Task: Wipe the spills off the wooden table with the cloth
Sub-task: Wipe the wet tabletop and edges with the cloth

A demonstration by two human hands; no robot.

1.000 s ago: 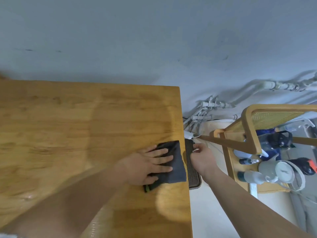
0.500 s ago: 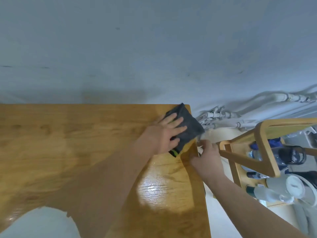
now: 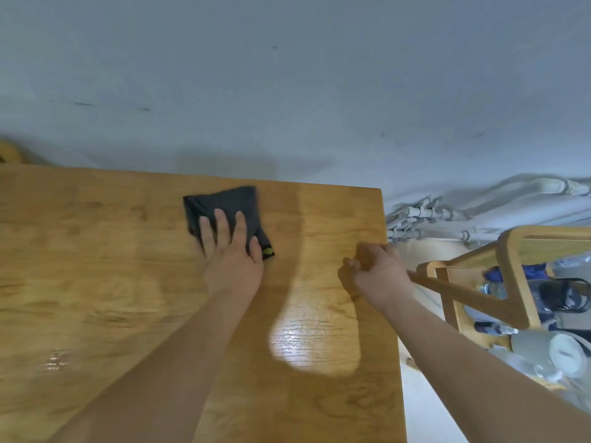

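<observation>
**Wiping a wooden table, head view.** The dark grey cloth (image 3: 228,207), folded into a rough square, lay flat on the wooden table (image 3: 96,282) near its far edge and somewhat right of centre. A small yellow-green tag (image 3: 268,251) showed at the cloth's near right corner.

The left hand (image 3: 235,257) rested palm down on the near half of the cloth. Its fingers (image 3: 221,225) were straight, slightly spread and pointed toward the wall; they pressed the fabric against the wood without gripping it.

The right hand (image 3: 375,271) was well apart from the cloth, at the table's right edge, with its fingers curled under into a loose fist. Motion blur made it impossible to tell whether this hand enclosed anything or only touched the edge. Both forearms were bare and reached in from the lower part of the view.

A bright glossy patch (image 3: 315,342) shone on the tabletop between the two forearms. A smaller glint (image 3: 54,362) lay near the left edge.

Beyond the table stood a pale grey-blue wall (image 3: 287,75), with white pipes (image 3: 447,215) running along its base at right. A light-wood stand (image 3: 511,260) stood on the pale floor (image 3: 425,410) beside the table and held bottles too blurred to identify.
</observation>
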